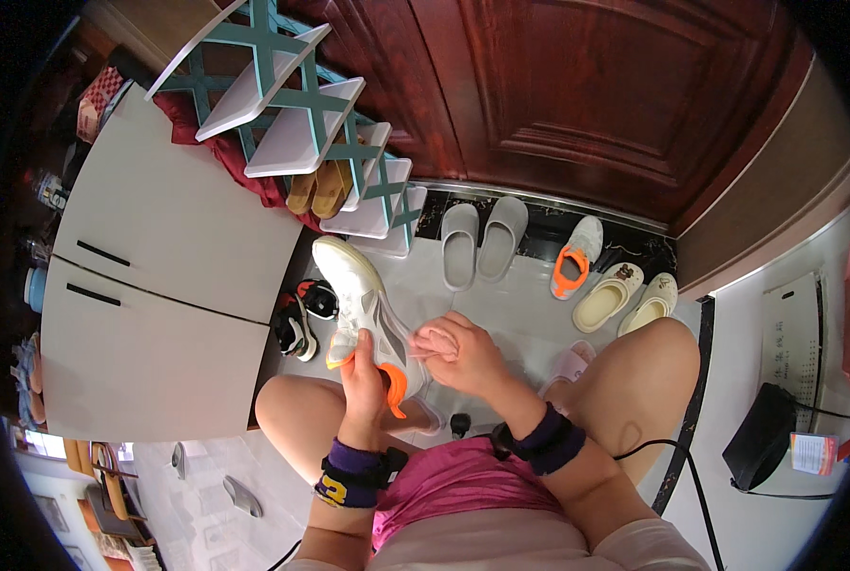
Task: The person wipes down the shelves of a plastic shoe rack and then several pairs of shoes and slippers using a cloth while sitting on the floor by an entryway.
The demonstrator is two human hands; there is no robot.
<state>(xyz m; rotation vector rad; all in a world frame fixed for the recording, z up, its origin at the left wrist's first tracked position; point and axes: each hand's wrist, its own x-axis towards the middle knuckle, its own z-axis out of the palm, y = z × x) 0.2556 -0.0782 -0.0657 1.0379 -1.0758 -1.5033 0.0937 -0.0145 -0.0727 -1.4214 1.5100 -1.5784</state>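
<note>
My left hand (363,382) grips a white sneaker (353,285) at its tongue and opening. The shoe is tilted, toe pointing up and away from me, with an orange heel lining and tab nearest my lap. My right hand (468,353) is closed around what looks like a crumpled pale pink cloth (436,337), blurred in the picture. That cloth is at the side of the sneaker's sole; whether it presses on it I cannot tell. A similar grey-white sneaker with orange lining (575,260) stands on the floor by the door.
Grey slippers (461,246) and cream clogs (610,296) line the dark red door (596,93). A white and teal shoe rack (289,135) holding brown shoes stands at the upper left, beside a white cabinet (161,321). Black shoes (296,328) sit near its base. A black cable (689,471) runs at my right.
</note>
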